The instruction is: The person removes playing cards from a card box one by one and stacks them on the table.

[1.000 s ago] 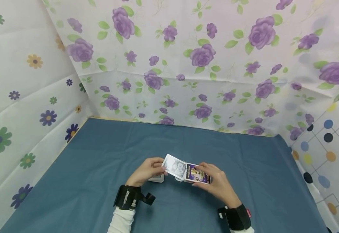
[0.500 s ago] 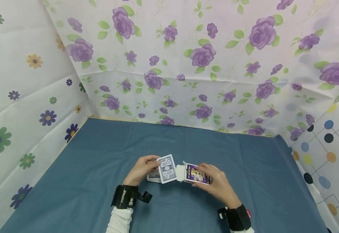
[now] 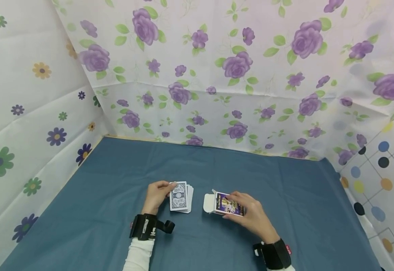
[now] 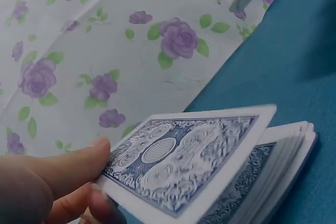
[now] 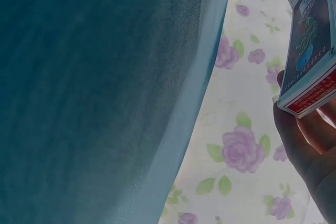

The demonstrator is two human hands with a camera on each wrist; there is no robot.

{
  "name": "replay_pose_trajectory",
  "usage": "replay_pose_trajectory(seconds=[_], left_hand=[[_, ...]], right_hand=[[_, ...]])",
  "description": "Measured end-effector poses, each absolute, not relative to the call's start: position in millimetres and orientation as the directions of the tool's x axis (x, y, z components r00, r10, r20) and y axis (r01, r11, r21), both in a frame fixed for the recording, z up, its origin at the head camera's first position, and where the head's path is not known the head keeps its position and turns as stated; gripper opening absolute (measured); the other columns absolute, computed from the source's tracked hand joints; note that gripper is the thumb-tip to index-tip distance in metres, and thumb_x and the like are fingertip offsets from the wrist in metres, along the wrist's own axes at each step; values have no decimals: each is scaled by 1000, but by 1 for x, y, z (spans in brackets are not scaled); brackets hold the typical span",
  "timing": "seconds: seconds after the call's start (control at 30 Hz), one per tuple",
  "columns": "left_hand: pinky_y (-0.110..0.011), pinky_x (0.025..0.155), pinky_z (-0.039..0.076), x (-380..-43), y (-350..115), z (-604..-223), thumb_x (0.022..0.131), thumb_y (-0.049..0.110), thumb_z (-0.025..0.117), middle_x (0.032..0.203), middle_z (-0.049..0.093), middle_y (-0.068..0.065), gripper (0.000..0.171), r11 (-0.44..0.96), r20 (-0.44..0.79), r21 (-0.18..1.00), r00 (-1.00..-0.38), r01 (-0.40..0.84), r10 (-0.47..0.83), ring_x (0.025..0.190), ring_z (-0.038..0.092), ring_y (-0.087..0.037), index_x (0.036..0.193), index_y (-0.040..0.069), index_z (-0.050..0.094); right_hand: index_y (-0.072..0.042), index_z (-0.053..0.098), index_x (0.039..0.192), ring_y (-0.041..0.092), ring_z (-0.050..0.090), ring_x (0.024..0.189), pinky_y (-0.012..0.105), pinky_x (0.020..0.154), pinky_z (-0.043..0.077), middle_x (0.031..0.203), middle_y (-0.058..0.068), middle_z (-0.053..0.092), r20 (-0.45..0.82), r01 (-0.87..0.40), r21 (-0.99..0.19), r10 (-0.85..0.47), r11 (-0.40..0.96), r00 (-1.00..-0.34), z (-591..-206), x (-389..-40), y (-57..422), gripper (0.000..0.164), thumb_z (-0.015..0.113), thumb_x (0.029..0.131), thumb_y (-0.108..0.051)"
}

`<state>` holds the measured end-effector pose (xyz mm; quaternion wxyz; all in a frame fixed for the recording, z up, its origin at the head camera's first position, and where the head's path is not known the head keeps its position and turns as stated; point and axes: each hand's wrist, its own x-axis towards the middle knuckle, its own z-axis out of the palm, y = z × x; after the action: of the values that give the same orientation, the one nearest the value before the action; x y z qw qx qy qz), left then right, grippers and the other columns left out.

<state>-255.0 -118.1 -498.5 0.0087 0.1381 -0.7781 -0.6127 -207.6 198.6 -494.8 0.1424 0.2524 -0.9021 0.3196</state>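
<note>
While the right hand (image 3: 252,215) grips the box (image 3: 226,205), the left hand (image 3: 155,196), pinching the card (image 4: 176,156), should lower it squarely onto the pile (image 3: 190,200).

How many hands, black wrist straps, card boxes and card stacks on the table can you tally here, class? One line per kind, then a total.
Hands: 2, left hand and right hand
Black wrist straps: 2, left strap and right strap
Card box: 1
Card stack: 1
Total: 6
</note>
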Motion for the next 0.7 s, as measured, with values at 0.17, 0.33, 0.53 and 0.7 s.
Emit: replay_pose_trajectory(seconds=[0.17,0.33,0.53,0.7], left_hand=[[-29,64,40,-255,-119,-504,92,14,66,77,63,-10,23,280,-123,943,-969,-181,-214,70,52,-18,103,-5,72],[-34,71,47,-255,-119,-508,95,5,57,100,67,-22,25,383,-101,909,-978,-164,-181,84,60,-26,116,-7,67],[-39,76,52,-254,-114,-512,92,7,63,103,69,-22,24,446,-48,882,-972,-148,-229,91,65,-31,113,-4,70],[-39,71,53,-254,-110,-516,90,6,66,91,71,-20,21,474,10,874,-970,-110,-245,80,66,-29,108,-3,71]], right_hand=[[-20,68,122,25,62,114,42,91,51,119,1,66,405,-541,-510,-368,668,-837,-494,-207,198,57,83,71,-39],[-19,68,121,25,62,115,43,91,51,119,1,67,408,-545,-514,-370,662,-835,-494,-207,199,57,84,71,-39],[-19,68,122,24,62,114,43,89,52,119,0,67,423,-562,-508,-379,653,-823,-495,-209,200,56,83,71,-39],[-21,68,122,21,63,113,41,89,52,118,-2,67,421,-557,-510,-375,655,-826,-497,-209,200,56,83,71,-40]])
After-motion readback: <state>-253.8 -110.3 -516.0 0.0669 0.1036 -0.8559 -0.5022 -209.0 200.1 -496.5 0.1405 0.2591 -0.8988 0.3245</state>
